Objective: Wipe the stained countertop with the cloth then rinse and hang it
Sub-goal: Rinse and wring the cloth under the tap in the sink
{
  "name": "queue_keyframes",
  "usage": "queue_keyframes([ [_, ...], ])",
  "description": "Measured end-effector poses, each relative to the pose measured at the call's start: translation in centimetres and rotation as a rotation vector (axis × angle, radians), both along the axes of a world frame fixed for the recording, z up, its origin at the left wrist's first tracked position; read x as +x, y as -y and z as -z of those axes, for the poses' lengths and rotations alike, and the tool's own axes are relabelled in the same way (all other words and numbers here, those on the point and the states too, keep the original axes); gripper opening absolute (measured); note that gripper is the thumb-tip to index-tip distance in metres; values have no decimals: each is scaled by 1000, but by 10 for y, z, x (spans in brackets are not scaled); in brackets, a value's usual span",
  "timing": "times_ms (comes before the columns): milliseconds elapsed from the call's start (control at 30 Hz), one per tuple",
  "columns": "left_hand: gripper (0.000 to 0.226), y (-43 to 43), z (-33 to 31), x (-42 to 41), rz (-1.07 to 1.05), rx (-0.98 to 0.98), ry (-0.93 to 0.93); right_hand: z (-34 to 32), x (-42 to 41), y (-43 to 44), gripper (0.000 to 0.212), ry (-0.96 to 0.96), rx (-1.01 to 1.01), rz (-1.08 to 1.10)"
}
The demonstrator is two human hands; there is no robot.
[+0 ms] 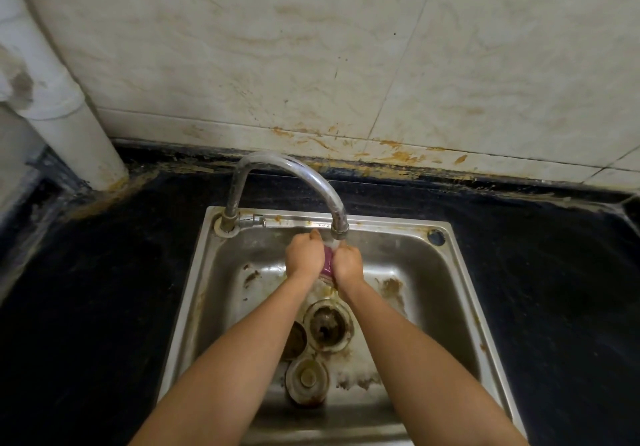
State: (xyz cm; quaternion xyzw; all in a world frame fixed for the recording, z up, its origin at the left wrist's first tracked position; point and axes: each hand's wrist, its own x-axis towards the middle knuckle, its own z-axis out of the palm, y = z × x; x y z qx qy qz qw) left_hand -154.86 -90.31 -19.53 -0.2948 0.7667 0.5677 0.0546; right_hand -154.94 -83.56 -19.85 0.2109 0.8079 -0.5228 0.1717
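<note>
You hold the pink cloth (327,266) squashed between your two hands, right under the mouth of the tap (338,227), at the far side of the sink (422,262). Your left hand (300,254) and your right hand (349,264) each have fingers curled tight round the cloth, one on each side, so only a thin strip of it shows between them. You hold it there so the water (333,245) runs straight onto it and the dirt can wash out. Keeping it low over the sink lets the dirty water fall to the drain (327,324) and not onto the dark countertop (104,289). I think this is the rinse step. The cloth is not hung up yet, and I cannot see a place to hang it
</note>
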Motion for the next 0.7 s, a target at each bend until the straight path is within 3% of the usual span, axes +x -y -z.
queue_keyframes([
  [100,35,14,1,1,95,6,-93,-9,4,-9,40,71,-215,-18],
  [233,35,32,5,1,165,201,-90,-11,7,-25,20,240,-489,-192],
  [333,22,45,6,4,132,250,-164,-9,6,-24,13,299,-488,-219],
  [433,22,64,9,3,63,154,-161,-6,7,-23,6,282,-562,-99],
  [600,25,81,11,-5,34,89,-52,-7,6,-19,27,184,-639,-21],
  [700,22,82,11,-5,63,85,-77,-11,5,-14,27,156,-686,-4],
])
